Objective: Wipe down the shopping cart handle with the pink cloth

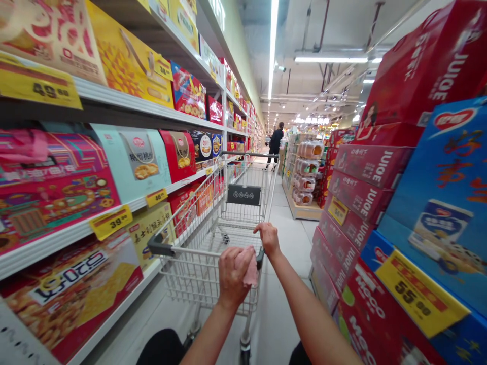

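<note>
A wire shopping cart [201, 251] with dark corner pieces stands in front of me, its basket bare inside. Its push handle [249, 154] is at the far end, above a dark panel [244, 194]. My left hand [231, 276] is closed around a crumpled pink cloth [250, 274] at the cart's near right corner. The cloth lies against the rim there. Just beyond, my right hand [268, 239] has its fingers curled over the cart's right side rim; its fingertips are partly hidden.
Shelves [144, 203] of boxed snacks with yellow price tags line the left side. Stacked red juice cartons [361, 192] and blue boxes [441, 203] rise close on the right. Farther down the aisle are a display stand [306, 210] and a person in dark clothes [276, 142].
</note>
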Demonstrator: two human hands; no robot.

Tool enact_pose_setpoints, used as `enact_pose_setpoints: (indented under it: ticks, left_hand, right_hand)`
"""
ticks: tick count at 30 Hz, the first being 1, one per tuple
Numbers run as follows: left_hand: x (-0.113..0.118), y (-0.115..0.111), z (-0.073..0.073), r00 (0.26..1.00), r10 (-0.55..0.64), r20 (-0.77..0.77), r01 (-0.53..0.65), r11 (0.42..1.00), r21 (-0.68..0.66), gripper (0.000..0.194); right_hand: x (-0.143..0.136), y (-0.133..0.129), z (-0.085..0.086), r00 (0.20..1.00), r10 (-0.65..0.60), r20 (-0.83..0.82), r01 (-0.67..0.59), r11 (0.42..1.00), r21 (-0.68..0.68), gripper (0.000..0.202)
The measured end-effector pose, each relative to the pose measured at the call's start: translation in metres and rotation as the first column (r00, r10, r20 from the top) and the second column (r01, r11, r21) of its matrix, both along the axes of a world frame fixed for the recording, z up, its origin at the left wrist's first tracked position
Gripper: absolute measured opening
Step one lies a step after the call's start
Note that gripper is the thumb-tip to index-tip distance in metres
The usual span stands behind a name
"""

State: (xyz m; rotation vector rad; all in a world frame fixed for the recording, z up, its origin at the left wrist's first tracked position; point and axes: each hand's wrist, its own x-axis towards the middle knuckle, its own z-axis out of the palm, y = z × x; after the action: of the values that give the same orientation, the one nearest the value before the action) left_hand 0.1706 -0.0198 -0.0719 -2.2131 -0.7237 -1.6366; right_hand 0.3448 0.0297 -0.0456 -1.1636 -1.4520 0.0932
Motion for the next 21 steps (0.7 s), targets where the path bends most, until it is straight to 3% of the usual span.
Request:
enact_pose_setpoints:
  ticks: [12,21]
  left_hand:
    - [0.000,0.015,0.000,0.999,0.021,0.029,-0.022,1.000,0.007,0.036]
    - [-0.004,0.021,0.000,0.997,0.050,0.061,-0.052,0.998,0.031,0.035]
  right_hand:
    - [-0.003,0.011,0.000,1.000,-0.020,0.014,0.020,1.000,0.009,0.053]
    - [-0.012,0.013,-0.002,0.999,-0.022,0.041,0.017,0.993,0.116,0.048]
